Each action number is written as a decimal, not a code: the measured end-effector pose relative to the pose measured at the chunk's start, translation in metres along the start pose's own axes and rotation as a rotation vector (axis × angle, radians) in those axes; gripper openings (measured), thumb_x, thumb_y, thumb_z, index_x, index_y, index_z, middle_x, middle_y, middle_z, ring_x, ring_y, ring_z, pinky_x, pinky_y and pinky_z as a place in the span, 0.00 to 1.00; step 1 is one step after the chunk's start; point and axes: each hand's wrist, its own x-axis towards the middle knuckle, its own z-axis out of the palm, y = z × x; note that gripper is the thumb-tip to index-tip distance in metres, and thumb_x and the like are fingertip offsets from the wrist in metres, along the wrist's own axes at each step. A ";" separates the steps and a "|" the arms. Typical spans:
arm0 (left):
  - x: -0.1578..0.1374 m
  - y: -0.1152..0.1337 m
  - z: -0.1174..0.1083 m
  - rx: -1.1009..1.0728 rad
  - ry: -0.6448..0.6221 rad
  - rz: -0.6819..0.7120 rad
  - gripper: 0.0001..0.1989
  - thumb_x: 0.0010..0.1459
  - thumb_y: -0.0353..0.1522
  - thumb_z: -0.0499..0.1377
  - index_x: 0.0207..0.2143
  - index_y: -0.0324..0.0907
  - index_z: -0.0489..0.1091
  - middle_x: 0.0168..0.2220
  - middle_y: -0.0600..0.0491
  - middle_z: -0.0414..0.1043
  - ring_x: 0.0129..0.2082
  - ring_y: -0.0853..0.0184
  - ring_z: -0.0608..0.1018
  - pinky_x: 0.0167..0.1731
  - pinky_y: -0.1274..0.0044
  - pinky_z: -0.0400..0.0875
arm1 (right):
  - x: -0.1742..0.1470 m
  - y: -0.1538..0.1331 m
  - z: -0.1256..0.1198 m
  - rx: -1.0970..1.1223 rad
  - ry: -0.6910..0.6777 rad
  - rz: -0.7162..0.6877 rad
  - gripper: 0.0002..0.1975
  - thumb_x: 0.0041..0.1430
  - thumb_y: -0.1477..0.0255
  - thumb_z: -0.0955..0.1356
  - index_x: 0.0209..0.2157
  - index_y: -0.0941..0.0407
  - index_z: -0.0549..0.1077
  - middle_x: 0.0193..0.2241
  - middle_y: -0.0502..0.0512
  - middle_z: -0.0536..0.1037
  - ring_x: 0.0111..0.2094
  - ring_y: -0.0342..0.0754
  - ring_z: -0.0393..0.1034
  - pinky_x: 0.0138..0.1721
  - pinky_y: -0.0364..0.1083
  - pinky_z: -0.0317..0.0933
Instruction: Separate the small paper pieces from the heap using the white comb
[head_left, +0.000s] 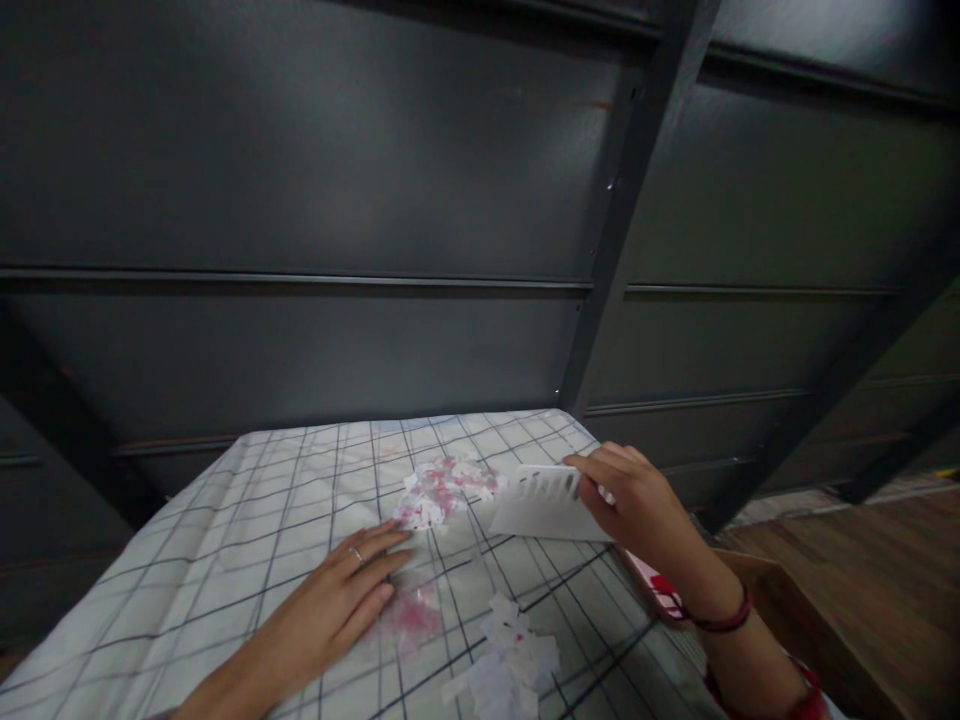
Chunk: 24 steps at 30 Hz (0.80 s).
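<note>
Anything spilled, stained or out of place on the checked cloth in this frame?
Yes. A pink stain marks the checked cloth beside the left hand. Torn paper bits lie loose: a pink-and-white heap near the white slotted card in the right hand, and white scraps nearer the person.

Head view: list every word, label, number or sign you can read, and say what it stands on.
None can be read.
White slotted card in the right hand: slots only, no print.
Paper scraps near the left hand: pink marks, too blurred to read.
Checked cloth: grid lines only.
</note>
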 end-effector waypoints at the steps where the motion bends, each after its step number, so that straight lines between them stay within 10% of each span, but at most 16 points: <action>1: 0.000 0.000 0.000 -0.002 -0.005 0.000 0.16 0.65 0.33 0.48 0.55 0.49 0.62 0.56 0.54 0.64 0.56 0.62 0.66 0.53 0.67 0.63 | 0.000 0.002 -0.001 -0.014 -0.007 0.007 0.12 0.55 0.80 0.60 0.34 0.59 0.73 0.25 0.54 0.74 0.29 0.47 0.64 0.35 0.46 0.54; 24: 0.001 0.000 0.000 0.008 -0.001 -0.005 0.17 0.64 0.33 0.50 0.55 0.50 0.62 0.56 0.54 0.64 0.55 0.62 0.67 0.53 0.67 0.63 | 0.004 -0.017 0.009 0.014 0.020 -0.110 0.11 0.57 0.80 0.59 0.37 0.60 0.71 0.24 0.53 0.70 0.28 0.46 0.60 0.30 0.45 0.52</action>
